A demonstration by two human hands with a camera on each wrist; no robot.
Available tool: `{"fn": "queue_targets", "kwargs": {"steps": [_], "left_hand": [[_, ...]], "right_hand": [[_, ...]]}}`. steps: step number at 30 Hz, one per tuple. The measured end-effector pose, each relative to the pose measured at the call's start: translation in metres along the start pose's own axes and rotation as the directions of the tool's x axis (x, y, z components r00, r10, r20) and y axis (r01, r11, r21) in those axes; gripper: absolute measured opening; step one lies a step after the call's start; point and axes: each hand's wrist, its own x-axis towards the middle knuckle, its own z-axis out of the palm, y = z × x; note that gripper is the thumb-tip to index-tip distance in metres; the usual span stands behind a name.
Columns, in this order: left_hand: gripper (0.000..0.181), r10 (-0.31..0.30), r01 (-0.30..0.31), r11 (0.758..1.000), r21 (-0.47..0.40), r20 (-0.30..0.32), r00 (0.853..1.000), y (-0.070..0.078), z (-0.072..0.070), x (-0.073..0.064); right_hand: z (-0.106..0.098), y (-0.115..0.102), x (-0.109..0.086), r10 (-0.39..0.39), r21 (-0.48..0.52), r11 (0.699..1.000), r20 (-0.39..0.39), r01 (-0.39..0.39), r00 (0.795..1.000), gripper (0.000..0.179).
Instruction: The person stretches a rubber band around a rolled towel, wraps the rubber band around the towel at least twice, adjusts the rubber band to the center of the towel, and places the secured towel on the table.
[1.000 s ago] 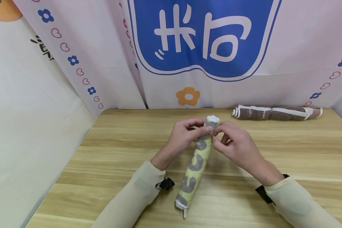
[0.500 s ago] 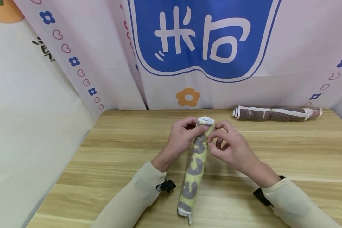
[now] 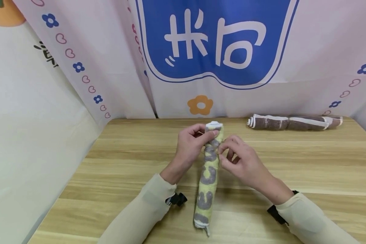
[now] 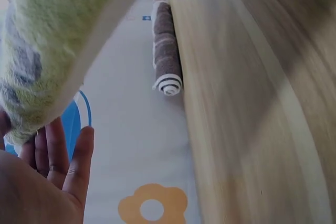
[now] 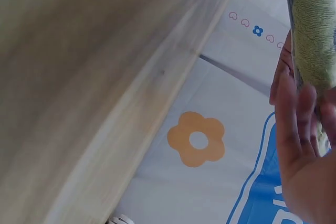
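A rolled towel [image 3: 208, 176], yellow-green with grey shapes, stands out lengthwise in front of me in the head view, its white-edged end at the far side. Near that far end my left hand [image 3: 187, 144] grips it, thumb across the top and fingers behind. My right hand [image 3: 242, 161] has curled fingers, thumb and forefinger pinching the roll's right edge a little lower down. A thin strip hangs from the near end. In the left wrist view the towel [image 4: 63, 40] slants above the hand; in the right wrist view fingers touch the towel [image 5: 315, 24].
A brown rolled towel [image 3: 274, 122] with white stripes lies along the back right edge of the wooden table [image 3: 116, 176]. Behind the table hangs a printed white cloth [image 3: 122, 61] with an orange flower near its foot.
The far end of the yellow-green roll has swung left and the near end slightly right, so it lies straighter. Both hands moved left with it, the right hand pinching lower.
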Motion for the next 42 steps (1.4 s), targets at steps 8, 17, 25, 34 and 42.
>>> {"fn": "queue_targets", "kwargs": {"steps": [8,17,25,34,42], "left_hand": [[0.019,-0.009,0.009,1.0,0.01,0.017,1.0,0.002,0.001,-0.001],[0.02,-0.041,0.043,0.998,0.049,-0.051,0.998,0.004,0.008,-0.008],[0.022,-0.069,0.074,0.992,0.099,-0.054,0.996,-0.002,0.011,-0.01],[0.023,-0.13,0.14,0.985,0.098,-0.101,0.986,0.001,0.007,-0.009],[0.025,-0.153,0.153,0.988,-0.01,-0.017,0.988,-0.002,-0.002,-0.001]], "right_hand": [[0.0,-0.003,0.001,-0.086,-0.132,0.989,-0.13,0.068,0.988,0.032],[0.006,-0.01,0.001,-0.096,-0.231,0.972,-0.187,0.051,0.978,0.028],[0.004,-0.006,0.0,-0.037,-0.244,0.97,-0.109,0.01,0.993,0.029],[0.0,-0.001,-0.003,-0.024,-0.04,0.999,0.023,0.025,0.999,0.028],[-0.003,-0.003,0.001,0.003,-0.033,0.999,-0.018,-0.003,1.0,0.028]]}}
